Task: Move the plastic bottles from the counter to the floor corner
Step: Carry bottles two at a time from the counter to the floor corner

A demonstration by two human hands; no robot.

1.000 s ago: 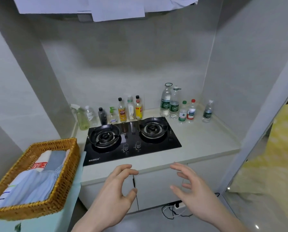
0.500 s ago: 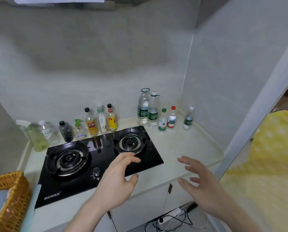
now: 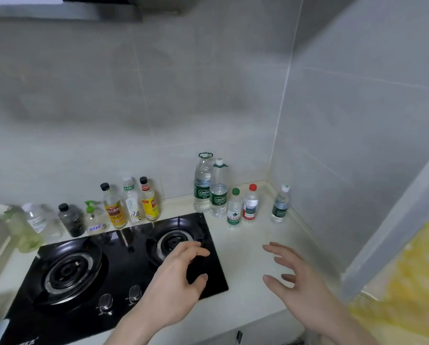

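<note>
Five plastic water bottles [image 3: 218,192] stood upright at the surface's [image 3: 248,247] back right corner. Both hands, left [image 3: 176,282] and right [image 3: 298,277], hovered empty, fingers spread apart, near the gas stove [image 3: 88,275].

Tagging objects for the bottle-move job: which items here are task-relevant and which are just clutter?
Task things: five water bottles by the right corner: two tall, green-capped, red-capped, small one; left hand and right hand, both empty.

Just there: gas stove, condiment bottles, spray bottle.
</note>
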